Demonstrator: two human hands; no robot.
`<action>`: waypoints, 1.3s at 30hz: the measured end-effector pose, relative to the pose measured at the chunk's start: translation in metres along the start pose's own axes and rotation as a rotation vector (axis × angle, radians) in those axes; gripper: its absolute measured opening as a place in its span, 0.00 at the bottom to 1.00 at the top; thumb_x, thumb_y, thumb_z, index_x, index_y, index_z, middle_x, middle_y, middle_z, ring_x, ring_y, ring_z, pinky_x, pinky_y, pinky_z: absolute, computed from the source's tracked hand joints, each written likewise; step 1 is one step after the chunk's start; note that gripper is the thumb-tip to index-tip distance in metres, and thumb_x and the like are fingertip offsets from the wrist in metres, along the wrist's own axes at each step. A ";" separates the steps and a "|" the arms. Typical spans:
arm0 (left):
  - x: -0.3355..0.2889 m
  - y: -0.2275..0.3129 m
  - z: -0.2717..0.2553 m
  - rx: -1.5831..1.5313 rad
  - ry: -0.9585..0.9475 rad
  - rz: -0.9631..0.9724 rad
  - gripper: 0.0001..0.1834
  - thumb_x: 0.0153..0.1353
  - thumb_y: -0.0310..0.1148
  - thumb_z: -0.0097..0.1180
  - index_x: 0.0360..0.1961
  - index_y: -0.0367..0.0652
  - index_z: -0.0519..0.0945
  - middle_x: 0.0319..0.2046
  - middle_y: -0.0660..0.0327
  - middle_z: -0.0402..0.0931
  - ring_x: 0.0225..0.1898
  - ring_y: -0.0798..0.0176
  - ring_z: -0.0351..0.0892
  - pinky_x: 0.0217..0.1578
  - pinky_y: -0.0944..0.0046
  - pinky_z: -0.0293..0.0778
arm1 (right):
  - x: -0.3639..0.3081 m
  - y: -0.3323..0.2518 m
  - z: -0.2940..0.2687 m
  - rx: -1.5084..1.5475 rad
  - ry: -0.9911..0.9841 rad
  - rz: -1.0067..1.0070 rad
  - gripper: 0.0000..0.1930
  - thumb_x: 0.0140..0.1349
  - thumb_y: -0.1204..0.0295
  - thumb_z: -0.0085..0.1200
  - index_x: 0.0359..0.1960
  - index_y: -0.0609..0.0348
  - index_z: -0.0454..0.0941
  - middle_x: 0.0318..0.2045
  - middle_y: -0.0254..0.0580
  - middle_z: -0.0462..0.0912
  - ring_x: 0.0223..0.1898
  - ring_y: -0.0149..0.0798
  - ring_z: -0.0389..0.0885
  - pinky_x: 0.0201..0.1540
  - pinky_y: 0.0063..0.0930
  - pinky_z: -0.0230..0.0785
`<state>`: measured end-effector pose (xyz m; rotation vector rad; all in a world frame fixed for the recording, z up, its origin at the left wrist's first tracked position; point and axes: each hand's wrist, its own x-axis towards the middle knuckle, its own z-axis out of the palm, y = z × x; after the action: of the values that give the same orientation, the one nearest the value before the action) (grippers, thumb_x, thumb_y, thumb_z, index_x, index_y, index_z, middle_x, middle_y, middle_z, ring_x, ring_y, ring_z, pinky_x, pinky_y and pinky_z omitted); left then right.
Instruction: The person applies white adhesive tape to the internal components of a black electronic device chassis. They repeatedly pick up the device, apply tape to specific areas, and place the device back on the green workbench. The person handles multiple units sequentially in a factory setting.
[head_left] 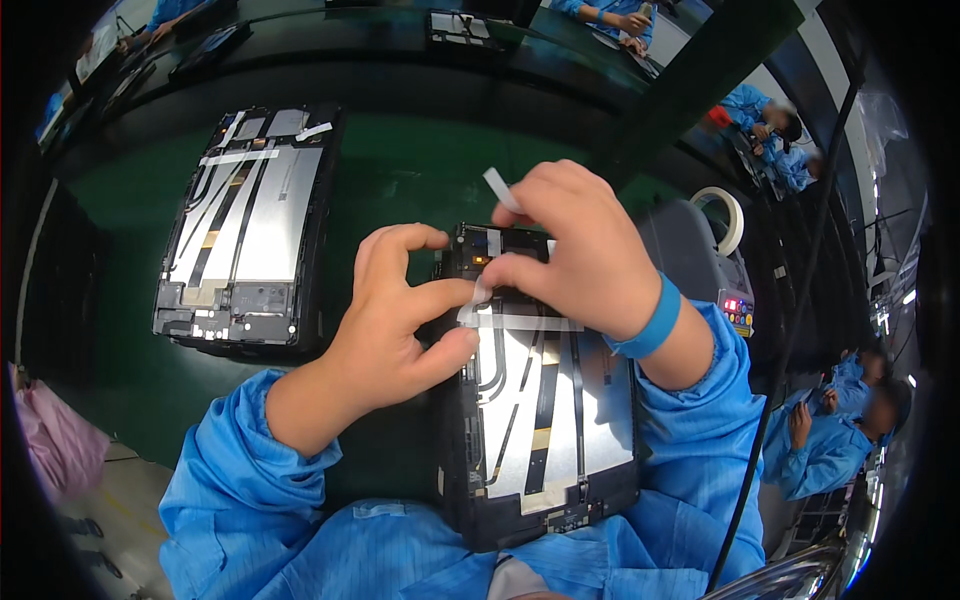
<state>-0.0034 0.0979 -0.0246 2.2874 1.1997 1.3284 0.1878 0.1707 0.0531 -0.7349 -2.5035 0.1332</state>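
Observation:
In front of me lies an opened tablet [600,400], with silvery battery plates, dark ribbon cables and a black frame. A whitish tape strip [530,322] runs across its upper part. My left hand [385,325] is at the tablet's upper left edge, its thumb and index finger around the loose end of that tape. Over the tablet's top reaches my right hand [580,240], wearing a blue wristband [655,320]. A short white tape piece [501,190] sticks out from its fingers, while its thumb touches the tape near my left index finger.
Another opened tablet [265,215], apparently stacked, sits on the green table [400,150] to the left. At right stands a grey tape dispenser [685,250] with a tape roll [735,222] and lit buttons. A dark cable [800,320] hangs at right. Co-workers in blue are around.

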 end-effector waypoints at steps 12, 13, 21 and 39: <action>0.000 -0.003 0.001 -0.069 -0.009 -0.023 0.16 0.44 0.36 0.62 0.38 0.48 0.83 0.49 0.48 0.64 0.53 0.43 0.60 0.55 0.48 0.59 | -0.012 0.007 -0.006 0.820 -0.271 0.539 0.11 0.61 0.68 0.56 0.30 0.67 0.78 0.18 0.32 0.73 0.22 0.23 0.67 0.25 0.22 0.62; 0.001 -0.003 0.001 -0.072 -0.015 -0.023 0.16 0.44 0.36 0.62 0.38 0.48 0.83 0.49 0.48 0.64 0.53 0.43 0.60 0.55 0.49 0.59 | -0.012 0.013 -0.004 0.762 -0.321 0.517 0.12 0.61 0.67 0.55 0.30 0.66 0.78 0.17 0.35 0.73 0.21 0.26 0.68 0.25 0.24 0.63; 0.001 -0.002 0.002 -0.080 -0.009 -0.019 0.15 0.44 0.35 0.62 0.37 0.48 0.82 0.48 0.49 0.63 0.53 0.43 0.60 0.54 0.49 0.60 | 0.007 0.014 -0.003 0.345 -0.493 0.473 0.13 0.57 0.65 0.55 0.27 0.66 0.79 0.19 0.50 0.78 0.20 0.44 0.76 0.26 0.34 0.68; -0.001 -0.001 0.000 -0.019 -0.016 -0.007 0.17 0.46 0.36 0.57 0.40 0.46 0.81 0.49 0.47 0.64 0.53 0.44 0.60 0.56 0.48 0.56 | -0.002 -0.005 -0.006 0.115 -0.174 0.583 0.17 0.52 0.75 0.59 0.44 0.63 0.70 0.32 0.48 0.81 0.30 0.41 0.81 0.33 0.32 0.72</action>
<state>-0.0043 0.0979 -0.0265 2.2742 1.1844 1.3103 0.1896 0.1649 0.0582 -1.4333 -2.3361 0.5604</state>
